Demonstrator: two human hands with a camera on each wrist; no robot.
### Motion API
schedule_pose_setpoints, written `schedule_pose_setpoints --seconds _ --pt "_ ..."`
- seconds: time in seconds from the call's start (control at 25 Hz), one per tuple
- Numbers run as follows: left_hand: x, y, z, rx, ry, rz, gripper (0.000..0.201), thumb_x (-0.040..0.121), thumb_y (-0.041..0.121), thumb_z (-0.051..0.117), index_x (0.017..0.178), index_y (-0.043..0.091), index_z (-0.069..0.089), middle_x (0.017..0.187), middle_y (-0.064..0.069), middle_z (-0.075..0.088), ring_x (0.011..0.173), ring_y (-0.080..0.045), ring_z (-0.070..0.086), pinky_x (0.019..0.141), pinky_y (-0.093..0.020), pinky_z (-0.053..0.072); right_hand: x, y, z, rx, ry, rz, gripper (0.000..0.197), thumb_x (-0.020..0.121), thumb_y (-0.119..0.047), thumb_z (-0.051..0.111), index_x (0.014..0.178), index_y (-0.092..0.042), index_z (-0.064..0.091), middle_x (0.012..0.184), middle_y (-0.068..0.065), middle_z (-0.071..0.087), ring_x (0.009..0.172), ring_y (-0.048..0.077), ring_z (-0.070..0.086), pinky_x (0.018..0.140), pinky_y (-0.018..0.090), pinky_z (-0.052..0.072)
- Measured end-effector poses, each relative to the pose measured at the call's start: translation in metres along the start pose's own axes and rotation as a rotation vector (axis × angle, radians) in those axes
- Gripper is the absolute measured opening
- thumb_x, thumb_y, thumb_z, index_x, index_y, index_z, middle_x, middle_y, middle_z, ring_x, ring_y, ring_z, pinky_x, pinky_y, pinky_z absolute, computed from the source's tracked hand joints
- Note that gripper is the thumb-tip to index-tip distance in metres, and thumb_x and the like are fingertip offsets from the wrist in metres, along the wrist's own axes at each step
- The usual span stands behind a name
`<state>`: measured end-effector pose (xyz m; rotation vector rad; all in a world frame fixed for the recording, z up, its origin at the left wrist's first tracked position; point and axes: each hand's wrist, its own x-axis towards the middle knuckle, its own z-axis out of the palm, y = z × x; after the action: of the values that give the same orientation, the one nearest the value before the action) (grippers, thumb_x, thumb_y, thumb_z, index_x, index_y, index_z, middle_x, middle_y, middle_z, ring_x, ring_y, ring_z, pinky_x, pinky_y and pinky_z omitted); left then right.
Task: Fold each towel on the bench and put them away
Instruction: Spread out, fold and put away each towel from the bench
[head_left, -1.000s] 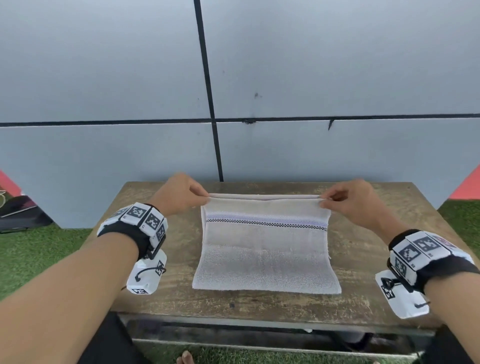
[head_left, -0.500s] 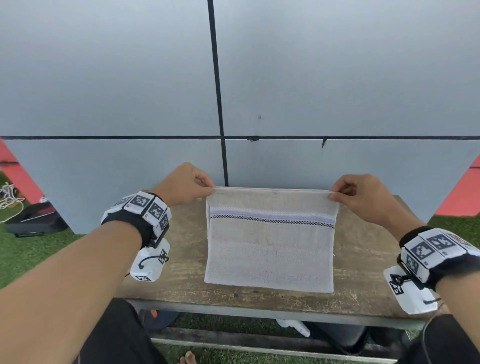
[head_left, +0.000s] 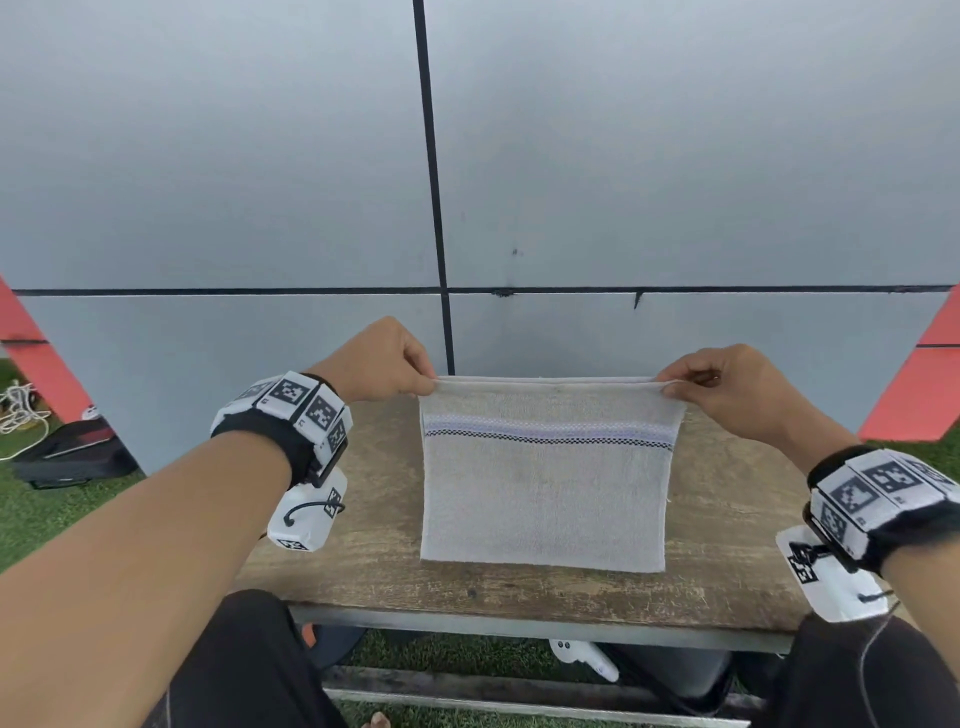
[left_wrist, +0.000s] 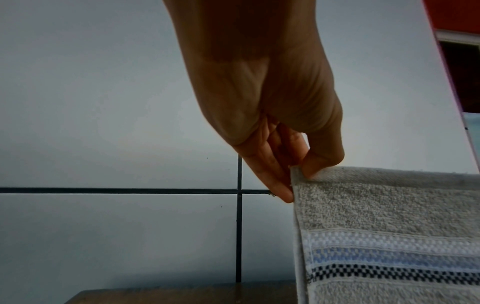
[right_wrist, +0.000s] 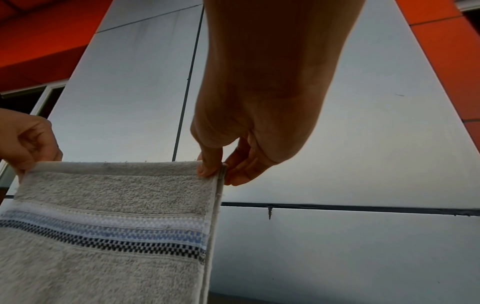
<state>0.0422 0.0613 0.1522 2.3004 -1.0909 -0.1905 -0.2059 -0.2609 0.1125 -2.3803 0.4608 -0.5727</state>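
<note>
A folded beige towel (head_left: 545, 493) with a white, blue and black checked band hangs in the air above the wooden bench (head_left: 374, 551). My left hand (head_left: 387, 366) pinches its top left corner between thumb and fingers; the left wrist view shows that pinch on the towel (left_wrist: 389, 216) by my left hand (left_wrist: 298, 170). My right hand (head_left: 706, 382) pinches the top right corner. In the right wrist view my right hand (right_wrist: 215, 170) grips the towel (right_wrist: 109, 226) edge. The top edge is stretched straight between both hands. The towel's lower edge hangs in front of the bench top.
A grey panelled wall (head_left: 623, 182) stands right behind the bench. Green grass (head_left: 36, 509) surrounds it, with a dark bag (head_left: 72, 457) and white cord (head_left: 21, 410) on the left. A white object (head_left: 587, 660) lies under the bench.
Both hands have lifted the towel off the bench top; it lay flat a second ago and now hangs upright between the two pinches.
</note>
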Motion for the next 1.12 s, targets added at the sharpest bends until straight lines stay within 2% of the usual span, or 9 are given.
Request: schedule_pose_setpoints --seconds 0.16,0.36,0.44,0.56,0.68,0.76,0.88,1.0,1.12 --pt "0.001 0.001 -0.001 0.005 -0.018 -0.016 0.012 0.075 0.004 0.081 0.085 0.009 0.081 0.085 -0.002 0.078 0.086 -0.019 0.073 0.085 -0.03 0.058 -0.003 -0.002 0.0 -0.023 0.004 -0.002 0.015 0.085 -0.009 0.077 0.089 -0.024 0.08 0.092 0.0 0.073 0.087 0.019 0.067 0.074 0.018 0.048" --pt "0.002 0.0 0.001 -0.001 0.007 -0.019 0.012 0.074 0.001 0.081 0.082 0.011 0.082 0.08 -0.002 0.077 0.074 -0.012 0.069 0.073 -0.022 0.054 -0.005 -0.004 -0.003 -0.062 -0.009 -0.009 0.018 0.083 -0.008 0.078 0.085 -0.025 0.078 0.087 0.001 0.071 0.082 0.018 0.065 0.073 0.016 0.045" --pt "0.002 -0.001 0.001 -0.01 0.028 0.0 0.013 0.073 0.0 0.081 0.077 0.012 0.081 0.074 -0.004 0.076 0.068 -0.012 0.068 0.068 -0.024 0.053 -0.006 -0.006 -0.005 -0.061 -0.004 -0.006 0.018 0.082 -0.006 0.079 0.088 -0.022 0.073 0.085 0.003 0.067 0.078 0.02 0.061 0.071 0.016 0.045" --pt "0.003 -0.002 0.001 -0.057 0.059 0.02 0.014 0.074 -0.001 0.081 0.079 0.012 0.078 0.078 -0.007 0.076 0.076 -0.021 0.073 0.077 -0.032 0.061 -0.004 -0.005 -0.004 -0.1 0.01 0.027 0.016 0.085 -0.005 0.076 0.093 -0.019 0.072 0.086 0.0 0.068 0.082 0.02 0.063 0.073 0.016 0.044" --pt "0.005 0.003 0.002 -0.067 0.071 0.007 0.023 0.078 0.001 0.079 0.096 0.016 0.076 0.083 -0.001 0.075 0.073 -0.01 0.07 0.072 -0.019 0.056 -0.001 -0.005 -0.005 -0.149 0.012 0.054 0.013 0.088 -0.007 0.073 0.086 -0.02 0.074 0.086 0.0 0.072 0.086 0.022 0.067 0.078 0.026 0.046" --pt "0.01 0.009 0.0 0.008 0.089 0.03 0.02 0.08 0.002 0.077 0.095 0.015 0.079 0.077 0.004 0.073 0.066 -0.004 0.065 0.064 -0.01 0.048 0.002 -0.009 -0.007 -0.186 0.017 0.068 0.01 0.088 -0.011 0.073 0.085 -0.02 0.074 0.086 0.002 0.073 0.086 0.023 0.067 0.079 0.029 0.049" --pt "0.027 0.024 -0.011 0.051 0.173 0.067 0.016 0.081 0.001 0.075 0.089 0.014 0.08 0.068 0.004 0.068 0.055 -0.004 0.055 0.055 -0.01 0.043 0.019 -0.023 -0.018 -0.255 0.085 0.063 0.001 0.086 -0.015 0.075 0.086 -0.016 0.075 0.086 0.006 0.073 0.087 0.026 0.066 0.082 0.031 0.049" --pt "0.045 0.041 -0.026 0.043 0.328 0.1 0.016 0.082 0.001 0.072 0.095 0.007 0.08 0.068 -0.001 0.064 0.051 -0.003 0.05 0.045 -0.004 0.038 0.045 -0.04 -0.036 -0.241 0.239 0.032 0.006 0.087 -0.014 0.075 0.091 -0.009 0.076 0.083 0.004 0.069 0.082 0.021 0.063 0.079 0.023 0.041" --pt "0.047 0.048 -0.037 -0.008 0.458 0.158 0.015 0.082 0.001 0.068 0.091 0.007 0.079 0.065 -0.001 0.062 0.052 -0.003 0.051 0.049 -0.004 0.039 0.055 -0.051 -0.048 -0.231 0.358 -0.045 0.007 0.089 -0.014 0.073 0.094 -0.009 0.075 0.084 0.004 0.068 0.08 0.02 0.062 0.079 0.026 0.045"
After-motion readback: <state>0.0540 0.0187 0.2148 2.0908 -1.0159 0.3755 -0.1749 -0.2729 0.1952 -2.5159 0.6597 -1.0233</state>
